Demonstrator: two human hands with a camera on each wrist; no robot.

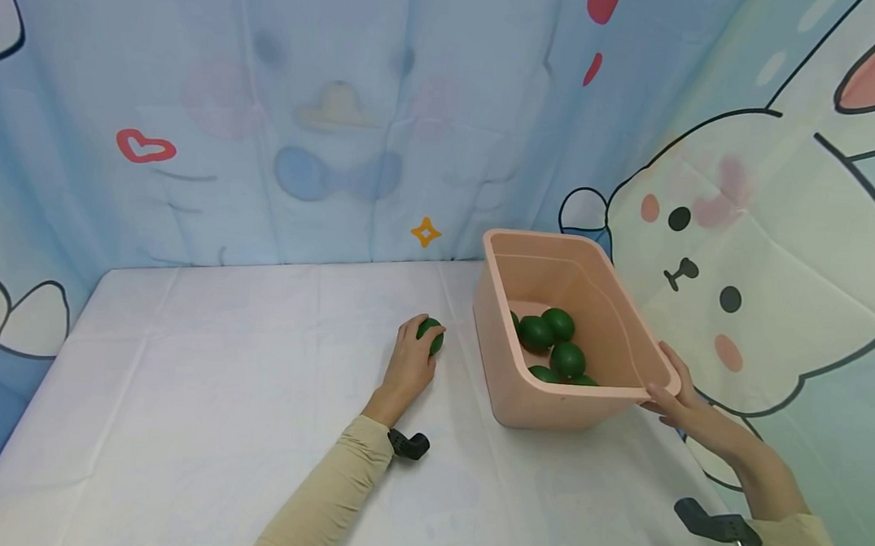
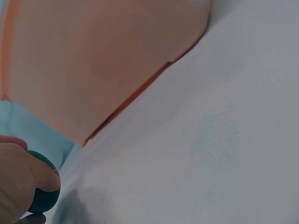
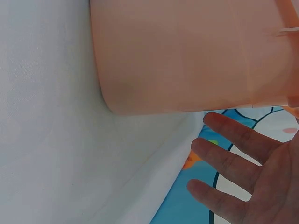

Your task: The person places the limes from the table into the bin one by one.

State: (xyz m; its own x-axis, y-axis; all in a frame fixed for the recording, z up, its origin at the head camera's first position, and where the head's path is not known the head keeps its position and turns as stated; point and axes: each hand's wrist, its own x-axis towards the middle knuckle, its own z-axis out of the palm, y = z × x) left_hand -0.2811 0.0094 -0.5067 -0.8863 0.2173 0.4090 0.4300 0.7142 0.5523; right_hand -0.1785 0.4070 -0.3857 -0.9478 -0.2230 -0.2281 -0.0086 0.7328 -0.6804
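Observation:
On the white-covered table, my left hand (image 1: 410, 361) grips a dark green lime (image 1: 431, 335) between thumb and fingers. The left wrist view has this lime (image 2: 46, 198) at its lower left edge, partly covered by the hand. To the right stands a pink plastic bin (image 1: 571, 405) with several limes (image 1: 568, 360) lying at its bottom. My right hand (image 1: 688, 406) holds the bin's near right corner, thumb and index finger at the rim. In the right wrist view, three fingers of that hand (image 3: 261, 172) stretch out beside the bin's wall.
A white cloth (image 1: 219, 394) covers the table. Behind it hangs a light blue curtain (image 1: 322, 235) with cartoon prints. The bin stands close to the table's right edge, beside a printed rabbit (image 1: 790, 264) on the curtain.

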